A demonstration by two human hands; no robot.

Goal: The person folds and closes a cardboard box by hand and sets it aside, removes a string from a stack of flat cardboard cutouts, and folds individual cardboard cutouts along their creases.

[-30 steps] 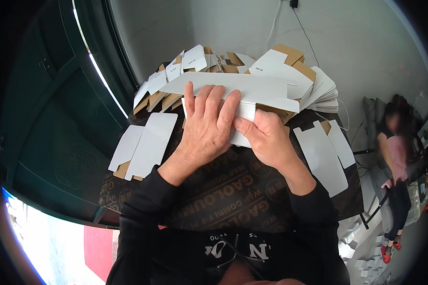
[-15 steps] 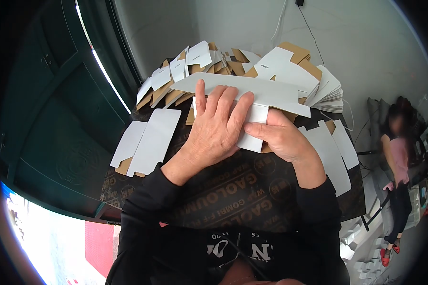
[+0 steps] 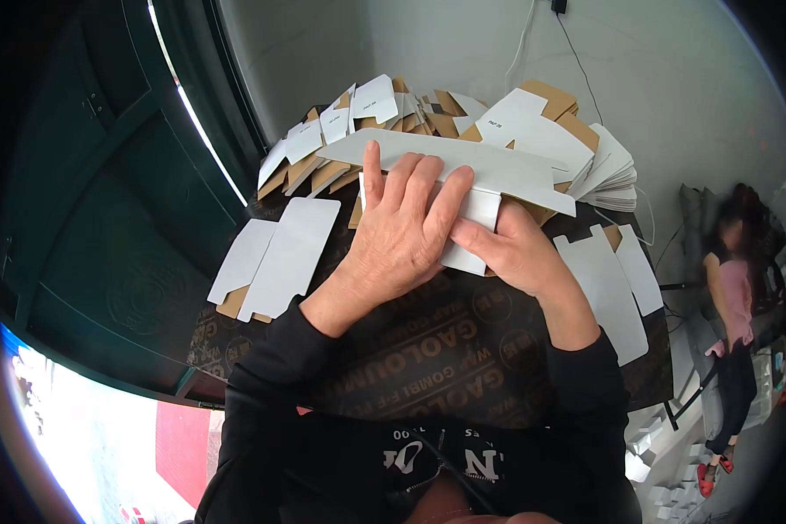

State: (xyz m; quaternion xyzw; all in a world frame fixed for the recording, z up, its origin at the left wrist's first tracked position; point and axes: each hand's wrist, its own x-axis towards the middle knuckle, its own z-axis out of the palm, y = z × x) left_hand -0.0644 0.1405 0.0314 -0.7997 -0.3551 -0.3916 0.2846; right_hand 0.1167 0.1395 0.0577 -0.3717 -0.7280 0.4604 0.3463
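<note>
Both my hands are on a partly folded white cardboard box (image 3: 480, 212) over the middle of the dark printed table. My left hand (image 3: 397, 227) presses on the box from the left, its fingers lying over the front panel and a long white flap (image 3: 454, 157) behind them. From the right, my right hand (image 3: 520, 249) grips the box end, with the thumb on the white face and the other fingers partly hidden behind it. Brown inner cardboard shows below the flap at the right.
Stacks of flat white and brown cardboard (image 3: 533, 122) line the table's back. One flat piece (image 3: 297, 253) lies at the left, others (image 3: 603, 279) at the right. Beyond the table at the right is another person (image 3: 734, 297). A dark green door (image 3: 122, 218) stands at the left.
The box and both hands have shifted slightly right in view, along with the surroundings. My right thumb now lies nearer my left fingers than half a second ago.
</note>
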